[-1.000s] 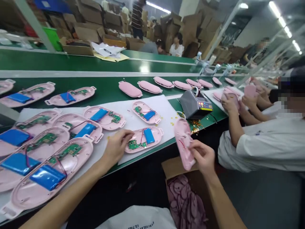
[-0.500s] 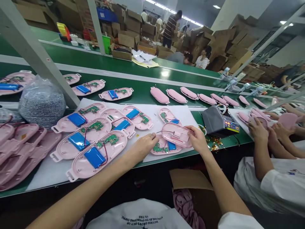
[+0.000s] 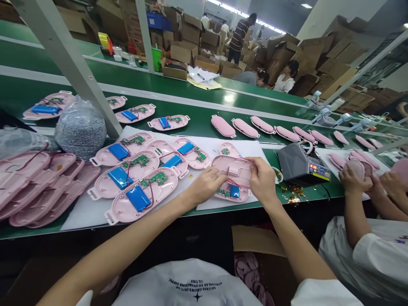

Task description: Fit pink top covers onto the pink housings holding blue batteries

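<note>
My right hand (image 3: 263,180) grips the right end of a pink plastic shell half (image 3: 236,163), thumb on its inner side, and holds it tilted above the mat. Over the shell's left end, my left hand (image 3: 208,185) is closed, its fingertips at the thin red wires (image 3: 232,180); the exact grip is partly hidden. Beneath the held piece lies another pink shell, with a blue battery (image 3: 235,191) and a green circuit board (image 3: 222,193). Behind it, a further open shell (image 3: 228,148) is partly covered.
Several open shells with batteries (image 3: 138,199) lie left on the white mat (image 3: 79,214). Stacked empty shells (image 3: 60,191) and a bag of small metal parts (image 3: 81,129) are further left. A grey dispenser (image 3: 301,165) stands right, near a co-worker's hands (image 3: 353,176). Closed pink cases (image 3: 245,127) line the back.
My left hand has moved right, from pinching a wire end beside the shell to the shell's left end. The held shell is tilted up more toward me. The view has shifted left.
</note>
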### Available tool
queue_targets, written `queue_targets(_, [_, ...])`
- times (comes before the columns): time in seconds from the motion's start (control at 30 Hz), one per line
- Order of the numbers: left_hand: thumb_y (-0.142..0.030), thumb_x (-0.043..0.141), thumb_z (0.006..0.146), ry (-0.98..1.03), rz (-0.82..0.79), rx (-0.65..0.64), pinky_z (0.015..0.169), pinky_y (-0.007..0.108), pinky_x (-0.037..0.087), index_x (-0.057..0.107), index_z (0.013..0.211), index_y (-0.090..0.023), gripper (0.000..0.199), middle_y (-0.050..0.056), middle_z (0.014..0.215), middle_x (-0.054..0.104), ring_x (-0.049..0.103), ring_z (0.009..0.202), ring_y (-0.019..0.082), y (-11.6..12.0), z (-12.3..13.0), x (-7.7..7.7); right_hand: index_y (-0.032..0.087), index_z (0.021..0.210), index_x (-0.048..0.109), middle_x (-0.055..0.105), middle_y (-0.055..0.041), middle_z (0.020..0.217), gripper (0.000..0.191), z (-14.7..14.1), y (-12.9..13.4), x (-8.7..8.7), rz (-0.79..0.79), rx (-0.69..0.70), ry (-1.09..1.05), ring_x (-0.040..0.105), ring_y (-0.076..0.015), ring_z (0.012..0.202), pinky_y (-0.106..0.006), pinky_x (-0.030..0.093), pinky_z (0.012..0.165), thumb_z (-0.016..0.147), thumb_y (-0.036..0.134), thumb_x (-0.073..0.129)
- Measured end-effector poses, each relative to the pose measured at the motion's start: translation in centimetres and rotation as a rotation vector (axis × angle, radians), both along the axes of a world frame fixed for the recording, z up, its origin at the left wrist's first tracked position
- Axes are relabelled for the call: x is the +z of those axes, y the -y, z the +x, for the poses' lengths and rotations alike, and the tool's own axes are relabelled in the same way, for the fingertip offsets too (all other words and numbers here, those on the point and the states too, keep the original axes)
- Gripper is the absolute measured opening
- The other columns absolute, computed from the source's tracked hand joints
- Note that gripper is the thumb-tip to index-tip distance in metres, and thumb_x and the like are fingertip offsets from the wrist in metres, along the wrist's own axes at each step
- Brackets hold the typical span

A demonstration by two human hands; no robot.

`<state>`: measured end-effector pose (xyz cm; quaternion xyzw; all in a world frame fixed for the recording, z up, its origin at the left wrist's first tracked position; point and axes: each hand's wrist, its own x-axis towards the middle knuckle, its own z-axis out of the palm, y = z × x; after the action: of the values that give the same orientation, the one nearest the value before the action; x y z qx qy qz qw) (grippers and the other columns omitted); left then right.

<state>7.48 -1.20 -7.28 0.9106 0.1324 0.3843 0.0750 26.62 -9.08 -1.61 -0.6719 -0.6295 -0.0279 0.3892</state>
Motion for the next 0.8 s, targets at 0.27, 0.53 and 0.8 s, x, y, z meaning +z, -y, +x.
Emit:
queue_targets(0.27, [-0.027,0.059,0.091,0.363,-0.397,0.336,0.089,0.038,0.049,0.069,0.092,-0.020,0.012,0.009,0.108,0.059,0.058,0.099,0.020,-0.2,0.2,-0.5,0.019,0.103,0.066,0.068,-0.0071,0.099,0.029,-0.1,-0.4,-0.9,0.007,0.033,-0.086,0.063,-0.0225,0.092,-0.035,0.048,0.082,0.090,0.019,0.040])
queue_targets(0.53, [-0.035,0.074,0.078,0.471,-0.999,0.130,0.056,0.022,0.053,0.049,0.103,-0.019,0.039,0.003,0.093,0.062,0.065,0.068,0.013,-0.9,0.6,-1.0,0.020,0.102,0.067,0.071,-0.0059,0.101,0.023,0.9,-1.6,-0.2,-0.152,0.095,-0.082,0.065,-0.0233,0.092,-0.035,0.047,0.083,0.086,0.030,0.053])
queue_targets(0.8, [-0.043,0.075,0.071,0.362,-1.036,0.171,0.060,0.024,0.054,0.050,0.105,-0.019,0.048,0.005,0.098,0.064,0.066,0.075,0.016,-2.1,1.2,-1.0,0.016,0.103,0.067,0.072,-0.0075,0.101,0.019,-1.1,-7.2,-1.6,-0.233,0.381,0.127,0.066,-0.0216,0.095,-0.030,0.047,0.085,0.085,0.023,0.065])
